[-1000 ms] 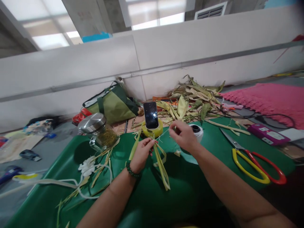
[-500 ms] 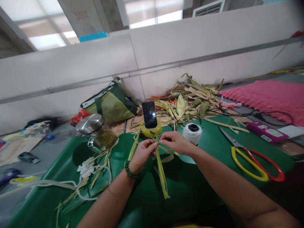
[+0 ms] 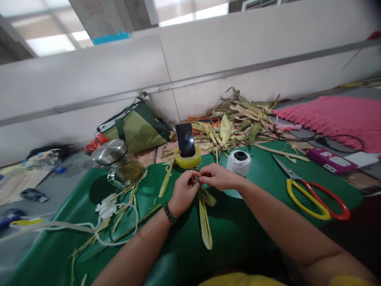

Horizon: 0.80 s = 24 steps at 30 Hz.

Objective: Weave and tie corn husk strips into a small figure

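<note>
My left hand, a dark green bead bracelet at its wrist, has its fingers closed in a pinch. Opposite it, the fingertips of my right hand are pinched too, almost touching the left ones. Fine thread shows faintly between and under the fingertips. Just below hangs or lies a pale green-yellow corn husk strip, folded lengthwise; its upper end is partly hidden by the fingers. Beyond my right hand stands a spool of white thread. A phone leans in a roll of yellow tape ahead.
Scissors with yellow and red handles lie at the right of the green tabletop. A glass jar mug, white cable and husk scraps are at left. Behind lie a husk pile, green bag and purple power strip.
My left hand has turned and moved slightly right, its fingertips now above the husk strip rather than around it. Both hands' fingertips stay close together. The view has tilted down a little.
</note>
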### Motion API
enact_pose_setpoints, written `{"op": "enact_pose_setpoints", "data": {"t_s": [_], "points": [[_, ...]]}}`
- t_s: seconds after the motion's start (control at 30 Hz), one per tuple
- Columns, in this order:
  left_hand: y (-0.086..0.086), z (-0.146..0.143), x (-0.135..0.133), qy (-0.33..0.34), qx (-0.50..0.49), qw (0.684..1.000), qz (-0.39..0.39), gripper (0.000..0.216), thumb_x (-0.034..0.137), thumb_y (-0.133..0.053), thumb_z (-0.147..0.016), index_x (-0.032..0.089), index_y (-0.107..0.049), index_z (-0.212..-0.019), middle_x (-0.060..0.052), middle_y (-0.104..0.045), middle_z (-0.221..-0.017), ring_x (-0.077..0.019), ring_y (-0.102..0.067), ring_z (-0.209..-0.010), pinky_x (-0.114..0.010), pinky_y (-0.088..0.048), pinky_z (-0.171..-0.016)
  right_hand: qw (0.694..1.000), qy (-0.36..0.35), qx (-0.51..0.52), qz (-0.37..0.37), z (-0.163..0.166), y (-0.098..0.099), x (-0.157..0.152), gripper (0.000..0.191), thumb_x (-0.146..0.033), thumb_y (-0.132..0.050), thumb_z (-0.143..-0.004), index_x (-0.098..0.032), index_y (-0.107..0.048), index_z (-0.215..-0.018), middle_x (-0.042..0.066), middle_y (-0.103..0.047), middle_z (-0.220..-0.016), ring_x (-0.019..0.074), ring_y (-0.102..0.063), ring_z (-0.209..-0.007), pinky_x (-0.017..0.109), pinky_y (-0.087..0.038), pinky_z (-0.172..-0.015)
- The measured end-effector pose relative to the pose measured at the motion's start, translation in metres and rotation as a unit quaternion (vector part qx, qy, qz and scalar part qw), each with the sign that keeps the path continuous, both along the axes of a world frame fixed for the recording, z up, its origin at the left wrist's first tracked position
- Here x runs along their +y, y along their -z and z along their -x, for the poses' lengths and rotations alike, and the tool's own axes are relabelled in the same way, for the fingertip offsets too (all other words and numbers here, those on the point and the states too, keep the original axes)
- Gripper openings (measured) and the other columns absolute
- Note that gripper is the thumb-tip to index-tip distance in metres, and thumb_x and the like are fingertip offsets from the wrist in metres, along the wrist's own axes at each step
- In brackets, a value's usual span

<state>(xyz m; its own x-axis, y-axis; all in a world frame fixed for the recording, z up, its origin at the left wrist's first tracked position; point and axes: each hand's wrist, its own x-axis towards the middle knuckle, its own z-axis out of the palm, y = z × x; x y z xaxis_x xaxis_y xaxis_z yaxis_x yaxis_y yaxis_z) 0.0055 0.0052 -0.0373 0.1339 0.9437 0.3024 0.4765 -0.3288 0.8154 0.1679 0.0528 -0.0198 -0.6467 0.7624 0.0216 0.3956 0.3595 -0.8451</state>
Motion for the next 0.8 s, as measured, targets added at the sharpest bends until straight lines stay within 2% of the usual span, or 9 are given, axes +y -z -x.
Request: {"op": "enact_pose_setpoints", "data": {"t_s": [0.1, 0.2, 0.3, 0.43, 0.5, 0.57, 0.67, 0.73, 0.8], "points": [[0.000, -0.002, 0.003, 0.018, -0.049, 0.997, 0.054, 0.010, 0.018, -0.060, -0.069, 0.018, -0.054, -0.077, 0.003, -0.051, -0.066, -0.0107, -0.044, -0.058, -0.022, -0.036, -0.055, 0.999, -0.015, 0.003, 0.029, -0.001, 0.001, 0.001, 0.024, -0.032, -0.051, -0.077, -0.016, -0.052, -0.060, -0.004, -0.048, -0.052, 0.0071, -0.040, -0.047, 0.020, -0.028, -0.045], [0.001, -0.002, 0.003, 0.017, -0.076, 0.995, 0.059, 0.018, 0.015, -0.060, -0.064, 0.019, -0.050, -0.078, 0.003, -0.052, -0.070, -0.0105, -0.047, -0.061, -0.021, -0.037, -0.056, 0.997, -0.035, 0.026, 0.063, -0.002, 0.001, 0.001, 0.026, -0.036, -0.054, -0.077, -0.015, -0.055, -0.062, -0.003, -0.050, -0.054, 0.0071, -0.041, -0.047, 0.020, -0.030, -0.046], [0.000, -0.002, 0.004, 0.029, -0.092, 0.994, 0.058, 0.013, 0.019, -0.060, -0.066, 0.019, -0.052, -0.076, 0.002, -0.055, -0.072, -0.0118, -0.050, -0.065, -0.022, -0.040, -0.059, 0.997, -0.043, 0.030, 0.064, -0.002, -0.001, 0.000, 0.029, -0.040, -0.055, -0.077, -0.015, -0.055, -0.062, -0.003, -0.050, -0.053, 0.0068, -0.039, -0.046, 0.020, -0.028, -0.045], [0.000, 0.001, 0.007, 0.018, -0.087, 0.994, 0.067, 0.009, 0.026, -0.061, -0.070, 0.018, -0.059, -0.072, -0.001, -0.060, -0.069, -0.0146, -0.054, -0.067, -0.024, -0.042, -0.062, 0.998, 0.008, 0.044, 0.044, -0.002, -0.003, 0.001, 0.038, -0.050, -0.057, -0.075, -0.015, -0.052, -0.059, -0.005, -0.042, -0.049, 0.0066, -0.034, -0.047, 0.021, -0.025, -0.045], [0.001, 0.004, 0.009, 0.009, -0.076, 0.995, 0.071, 0.010, 0.027, -0.060, -0.071, 0.017, -0.062, -0.068, -0.002, -0.062, -0.068, -0.0150, -0.055, -0.066, -0.025, -0.043, -0.063, 0.997, 0.048, 0.052, 0.031, -0.003, -0.004, 0.003, 0.043, -0.055, -0.056, -0.073, -0.016, -0.048, -0.056, -0.006, -0.035, -0.048, 0.0063, -0.030, -0.047, 0.022, -0.023, -0.046], [0.001, 0.006, 0.010, -0.001, -0.074, 0.995, 0.069, 0.013, 0.028, -0.060, -0.073, 0.017, -0.063, -0.067, -0.002, -0.062, -0.065, -0.0143, -0.054, -0.063, -0.025, -0.042, -0.061, 0.996, 0.073, 0.048, 0.025, -0.005, -0.005, 0.004, 0.047, -0.059, -0.052, -0.075, -0.016, -0.049, -0.056, -0.006, -0.035, -0.048, 0.0070, -0.031, -0.048, 0.022, -0.024, -0.047], [-0.001, 0.009, 0.010, -0.012, -0.093, 0.993, 0.067, 0.018, 0.033, -0.061, -0.074, 0.017, -0.061, -0.067, 0.000, -0.059, -0.062, -0.0130, -0.051, -0.060, -0.024, -0.041, -0.058, 0.996, 0.081, 0.020, 0.020, -0.007, -0.007, 0.004, 0.054, -0.065, -0.043, -0.078, -0.015, -0.055, -0.061, -0.004, -0.038, -0.050, 0.0090, -0.036, -0.050, 0.023, -0.026, -0.048], [-0.004, 0.009, 0.010, -0.020, -0.113, 0.991, 0.064, 0.020, 0.035, -0.062, -0.074, 0.017, -0.059, -0.066, 0.000, -0.057, -0.061, -0.0127, -0.051, -0.060, -0.023, -0.041, -0.058, 0.997, 0.076, -0.016, 0.019, -0.007, -0.007, 0.003, 0.052, -0.065, -0.049, -0.075, -0.015, -0.056, -0.060, -0.004, -0.038, -0.051, 0.0091, -0.035, -0.051, 0.024, -0.024, -0.047], [-0.007, 0.009, 0.009, -0.026, -0.130, 0.989, 0.061, 0.021, 0.036, -0.063, -0.073, 0.017, -0.058, -0.067, 0.000, -0.057, -0.064, -0.0124, -0.051, -0.061, -0.023, -0.041, -0.058, 0.997, 0.052, -0.056, 0.029, -0.004, -0.006, 0.001, 0.044, -0.057, -0.060, -0.069, -0.016, -0.054, -0.057, -0.004, -0.038, -0.050, 0.0084, -0.032, -0.050, 0.023, -0.022, -0.046]]}}
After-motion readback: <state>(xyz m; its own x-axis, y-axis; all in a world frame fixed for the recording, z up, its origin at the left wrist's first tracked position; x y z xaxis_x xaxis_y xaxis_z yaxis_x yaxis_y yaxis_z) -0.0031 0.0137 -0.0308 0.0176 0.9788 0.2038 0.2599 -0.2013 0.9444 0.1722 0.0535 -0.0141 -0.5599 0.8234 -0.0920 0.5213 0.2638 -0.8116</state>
